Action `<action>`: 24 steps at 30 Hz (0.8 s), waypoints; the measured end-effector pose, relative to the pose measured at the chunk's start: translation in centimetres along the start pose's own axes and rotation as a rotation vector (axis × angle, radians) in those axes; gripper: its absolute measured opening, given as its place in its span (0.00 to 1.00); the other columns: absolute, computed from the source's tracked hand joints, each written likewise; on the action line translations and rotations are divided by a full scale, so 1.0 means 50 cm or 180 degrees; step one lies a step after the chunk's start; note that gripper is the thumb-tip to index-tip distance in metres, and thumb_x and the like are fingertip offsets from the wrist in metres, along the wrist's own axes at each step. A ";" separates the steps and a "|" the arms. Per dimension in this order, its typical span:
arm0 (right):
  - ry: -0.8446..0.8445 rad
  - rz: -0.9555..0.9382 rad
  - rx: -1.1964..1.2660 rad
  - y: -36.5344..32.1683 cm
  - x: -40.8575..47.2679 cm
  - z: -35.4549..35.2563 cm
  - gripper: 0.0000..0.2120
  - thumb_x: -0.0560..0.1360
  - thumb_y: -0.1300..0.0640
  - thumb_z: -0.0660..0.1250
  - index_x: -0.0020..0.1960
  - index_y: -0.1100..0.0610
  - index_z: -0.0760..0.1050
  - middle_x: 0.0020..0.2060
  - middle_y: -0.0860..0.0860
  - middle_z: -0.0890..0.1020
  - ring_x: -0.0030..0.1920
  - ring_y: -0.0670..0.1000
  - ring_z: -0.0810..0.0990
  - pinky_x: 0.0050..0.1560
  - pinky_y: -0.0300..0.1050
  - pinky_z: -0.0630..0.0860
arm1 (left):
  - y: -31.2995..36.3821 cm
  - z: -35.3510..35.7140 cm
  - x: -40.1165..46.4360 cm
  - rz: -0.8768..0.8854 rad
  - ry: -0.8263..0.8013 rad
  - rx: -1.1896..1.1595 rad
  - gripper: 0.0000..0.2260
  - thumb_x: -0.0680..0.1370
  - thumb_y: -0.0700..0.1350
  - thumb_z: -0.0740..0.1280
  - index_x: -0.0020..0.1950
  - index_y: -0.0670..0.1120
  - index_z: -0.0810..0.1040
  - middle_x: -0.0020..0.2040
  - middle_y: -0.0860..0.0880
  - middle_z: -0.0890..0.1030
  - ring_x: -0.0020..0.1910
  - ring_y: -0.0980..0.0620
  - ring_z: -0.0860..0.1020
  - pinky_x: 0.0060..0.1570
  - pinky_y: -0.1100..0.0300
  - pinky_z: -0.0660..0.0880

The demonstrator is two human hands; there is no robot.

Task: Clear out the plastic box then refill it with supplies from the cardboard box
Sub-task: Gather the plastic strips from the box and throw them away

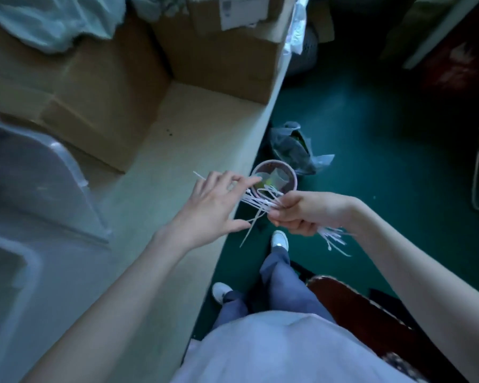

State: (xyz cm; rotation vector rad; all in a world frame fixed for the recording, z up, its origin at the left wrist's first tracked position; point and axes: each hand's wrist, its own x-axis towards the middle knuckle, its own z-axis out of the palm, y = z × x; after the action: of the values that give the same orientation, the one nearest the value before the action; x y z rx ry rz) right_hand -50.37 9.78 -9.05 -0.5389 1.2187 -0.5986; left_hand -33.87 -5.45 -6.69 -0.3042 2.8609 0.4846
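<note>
Cable ties [256,205], white, one bundle: I see my right hand [302,214] clenched around them past the table [177,150] edge, above a small bin [274,179]. Left hand [213,208]: fingers spread, touching the ties' ends. Cardboard box [103,87] and plastic box [25,194] on the table, left.

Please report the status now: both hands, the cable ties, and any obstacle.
Right hand grips the bundle of cable ties. Left hand open, fingers at the bundle's loose ends. Bundle held over small bin on floor. No obstacle between them.
</note>
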 end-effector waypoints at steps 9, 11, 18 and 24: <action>-0.0270 0.0147 0.0644 0.079 -0.026 -0.182 0.16 0.83 0.56 0.56 0.37 0.54 0.69 0.25 0.47 0.58 0.23 0.44 0.54 0.20 0.33 0.51 | 0.062 0.055 0.252 0.0159 -0.1150 -0.0716 0.29 0.68 0.62 0.71 0.67 0.61 0.66 0.67 0.55 0.62 0.67 0.53 0.58 0.64 0.51 0.54; -0.0291 0.0139 0.0792 0.092 -0.024 -0.211 0.14 0.82 0.56 0.56 0.38 0.55 0.69 0.25 0.47 0.58 0.23 0.44 0.54 0.20 0.33 0.51 | 0.069 0.074 0.284 0.0161 -0.1050 -0.0572 0.21 0.70 0.61 0.70 0.60 0.58 0.73 0.63 0.55 0.65 0.64 0.52 0.61 0.62 0.52 0.55; -0.0259 0.0198 0.0841 0.131 0.008 -0.288 0.13 0.83 0.56 0.56 0.39 0.55 0.69 0.26 0.48 0.59 0.24 0.45 0.55 0.21 0.34 0.53 | 0.075 0.131 0.367 -0.0190 -0.1433 -0.0718 0.06 0.78 0.49 0.59 0.45 0.51 0.75 0.46 0.56 0.75 0.50 0.51 0.68 0.45 0.54 0.56; -0.0088 0.0232 0.1072 0.170 0.041 -0.350 0.13 0.82 0.56 0.56 0.39 0.56 0.70 0.26 0.48 0.60 0.24 0.45 0.55 0.22 0.36 0.51 | 0.063 0.184 0.418 -0.1034 -0.2318 -0.2851 0.08 0.76 0.45 0.58 0.40 0.42 0.71 0.37 0.40 0.80 0.41 0.49 0.74 0.46 0.47 0.69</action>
State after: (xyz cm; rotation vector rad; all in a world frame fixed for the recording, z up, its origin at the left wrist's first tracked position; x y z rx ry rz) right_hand -65.61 13.46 -20.70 -0.2175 1.0779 -0.7144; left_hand -52.87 -2.80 -19.50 -0.5673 1.7159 1.4252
